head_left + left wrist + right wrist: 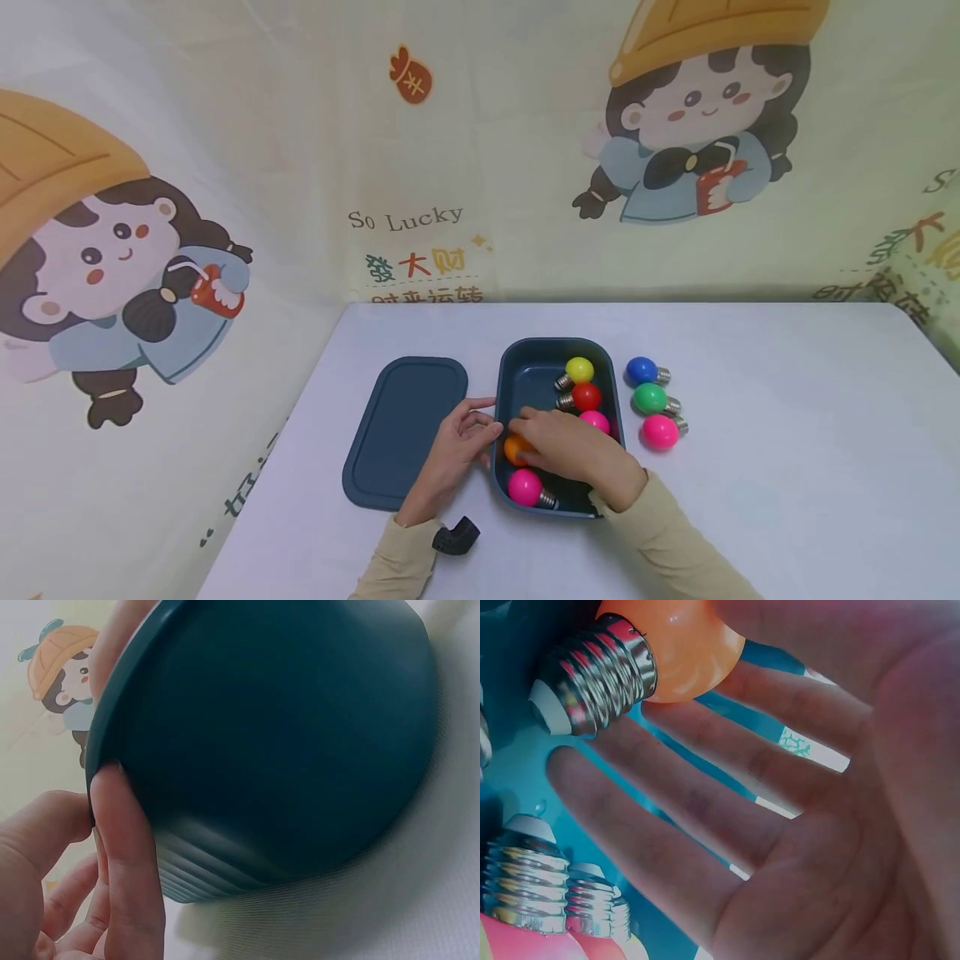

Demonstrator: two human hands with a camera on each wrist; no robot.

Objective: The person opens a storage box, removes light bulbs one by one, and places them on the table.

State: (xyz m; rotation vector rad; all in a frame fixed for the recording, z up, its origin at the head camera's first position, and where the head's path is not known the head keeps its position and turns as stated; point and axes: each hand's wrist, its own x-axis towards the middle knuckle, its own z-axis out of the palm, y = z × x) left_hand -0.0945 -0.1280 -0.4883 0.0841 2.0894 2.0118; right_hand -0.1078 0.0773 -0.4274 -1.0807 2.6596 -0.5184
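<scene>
Inside the dark blue container (507,375), my right hand (566,446) holds an orange light bulb (515,450) between thumb and fingers. In the right wrist view, the metal screw base of the orange bulb (686,652) points left, and the other fingers spread beneath. My left hand (459,437) grips the container's left rim, thumb on the edge and a finger (131,862) against the outer wall. Around the right hand in the container lie a yellow bulb (580,369), a red bulb (587,397), a pink bulb (596,421) and another pink bulb (524,487).
To the container's right, a blue bulb (641,370), a green bulb (649,399) and a pink bulb (660,433) lie in a column on the white table (787,458). A dark blue lid (405,425) lies flat on the left. A black device (456,536) is at the left wrist.
</scene>
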